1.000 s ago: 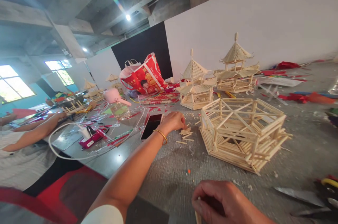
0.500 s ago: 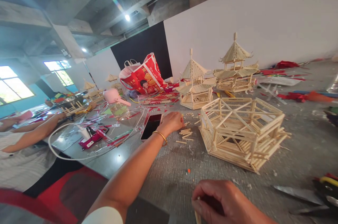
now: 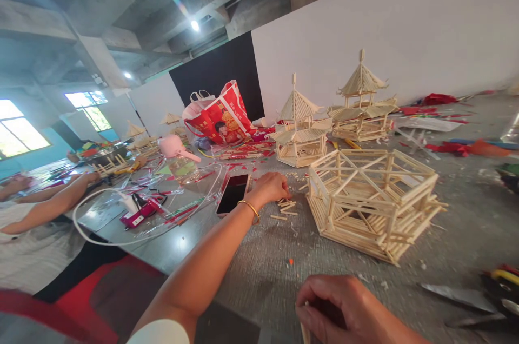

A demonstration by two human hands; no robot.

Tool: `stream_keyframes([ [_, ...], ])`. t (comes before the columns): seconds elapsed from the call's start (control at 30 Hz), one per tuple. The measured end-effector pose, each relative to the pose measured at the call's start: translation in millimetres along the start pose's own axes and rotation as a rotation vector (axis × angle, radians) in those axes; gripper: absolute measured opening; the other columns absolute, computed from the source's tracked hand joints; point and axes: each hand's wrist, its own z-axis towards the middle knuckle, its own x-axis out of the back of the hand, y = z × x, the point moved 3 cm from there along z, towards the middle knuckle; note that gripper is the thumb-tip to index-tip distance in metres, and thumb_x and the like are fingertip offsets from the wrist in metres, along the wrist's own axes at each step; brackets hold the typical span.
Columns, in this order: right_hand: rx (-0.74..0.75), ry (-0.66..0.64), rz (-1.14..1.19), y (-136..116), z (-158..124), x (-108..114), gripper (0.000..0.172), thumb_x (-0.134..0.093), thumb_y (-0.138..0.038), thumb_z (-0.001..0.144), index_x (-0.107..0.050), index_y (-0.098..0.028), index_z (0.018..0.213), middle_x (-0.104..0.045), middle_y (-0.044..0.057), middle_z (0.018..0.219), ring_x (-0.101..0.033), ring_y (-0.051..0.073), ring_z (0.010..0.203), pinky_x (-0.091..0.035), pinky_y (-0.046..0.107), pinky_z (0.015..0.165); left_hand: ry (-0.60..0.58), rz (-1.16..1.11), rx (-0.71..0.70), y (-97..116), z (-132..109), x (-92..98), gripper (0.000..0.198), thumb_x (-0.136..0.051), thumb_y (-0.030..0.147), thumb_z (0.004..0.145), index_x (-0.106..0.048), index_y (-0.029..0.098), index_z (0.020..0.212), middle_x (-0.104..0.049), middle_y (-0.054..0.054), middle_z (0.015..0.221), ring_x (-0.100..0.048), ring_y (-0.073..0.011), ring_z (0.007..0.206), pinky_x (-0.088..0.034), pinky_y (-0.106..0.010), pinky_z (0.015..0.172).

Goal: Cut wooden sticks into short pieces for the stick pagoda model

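My left hand (image 3: 270, 189) reaches across the grey table, fingers curled down onto a small pile of short wooden sticks (image 3: 286, 206) beside the hexagonal stick frame (image 3: 371, 199). A gold bangle sits on that wrist. My right hand (image 3: 344, 311) rests at the near edge, closed around a thin wooden stick (image 3: 304, 330) that pokes out below the fingers. Two finished stick pagodas (image 3: 300, 127) (image 3: 360, 103) stand behind the frame.
A black phone (image 3: 233, 193) lies left of my left hand. A red printed bag (image 3: 219, 117), pink scoop, red tool (image 3: 141, 210) and white cable clutter the left side. Another person's arms (image 3: 48, 206) rest at the far left. Scissors (image 3: 478, 295) lie at the right.
My left hand has shifted slightly right onto the stick pile. The right hand stays still, closed on its stick.
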Motion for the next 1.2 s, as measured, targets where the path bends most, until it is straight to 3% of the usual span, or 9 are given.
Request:
stream_keyframes([
  [0.57, 0.011, 0.013, 0.016, 2, -2, -2, 0.017, -0.045, -0.018, 0.076, -0.060, -0.013, 0.073, -0.055, -0.001, 0.061, -0.046, 0.007, 0.056, -0.033, 0.014, 0.050, 0.039, 0.022, 0.067, -18, 6, -4.9, 0.014, -0.062, 0.030, 0.066, -0.067, 0.019, 0.073, -0.066, -0.003, 0.073, -0.057, -0.0166, 0.072, -0.040, -0.025, 0.064],
  [0.77, 0.022, 0.001, -0.014, 0, -2, -1, 0.017, -0.045, -0.017, 0.076, -0.061, -0.013, 0.074, -0.056, 0.000, 0.063, -0.046, 0.007, 0.057, -0.033, 0.013, 0.051, 0.010, -0.022, -0.039, -9, -1, -0.2, 0.024, -0.064, 0.040, 0.061, -0.066, 0.021, 0.076, -0.065, 0.001, 0.073, -0.057, -0.0141, 0.070, -0.039, -0.022, 0.060],
  [0.93, 0.043, -0.005, -0.027, -2, -1, 1, 0.017, -0.045, -0.017, 0.077, -0.061, -0.013, 0.073, -0.056, -0.001, 0.063, -0.046, 0.007, 0.057, -0.033, 0.013, 0.051, -0.015, -0.034, -0.078, -5, -4, -0.1, 0.018, -0.065, 0.031, 0.060, -0.067, 0.019, 0.074, -0.064, 0.001, 0.069, -0.056, -0.0136, 0.067, -0.038, -0.022, 0.059],
  [1.2, 0.066, 0.027, -0.035, -1, -2, -1, 0.017, -0.045, -0.016, 0.077, -0.061, -0.013, 0.071, -0.055, -0.001, 0.061, -0.046, 0.006, 0.055, -0.033, 0.013, 0.050, -0.002, -0.029, -0.106, -2, -7, 0.5, 0.018, -0.064, 0.032, 0.062, -0.066, 0.019, 0.074, -0.065, 0.000, 0.071, -0.057, -0.0146, 0.068, -0.037, -0.022, 0.058],
])
